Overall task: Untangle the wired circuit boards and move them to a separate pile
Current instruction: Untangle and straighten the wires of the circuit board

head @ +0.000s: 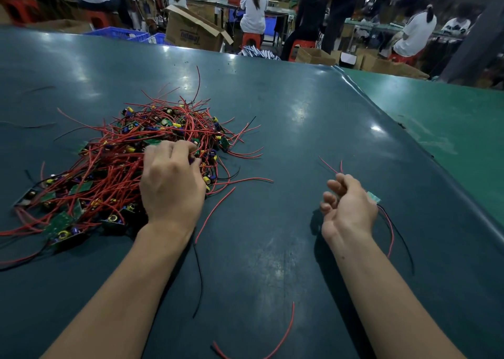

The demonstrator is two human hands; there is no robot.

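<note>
Left hand (pixel 171 184) grips into the tangled pile (pixel 122 167); right hand (pixel 347 208) holds one board (pixel 373 197), wires trailing toward the person.

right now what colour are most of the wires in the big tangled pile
Red, with a few black ones mixed into the pile; it shows clearly in the head view.

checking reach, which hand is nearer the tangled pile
Left. The left hand rests on the pile, fingers in the wires. The right hand is off to its right, apart from it.
</note>
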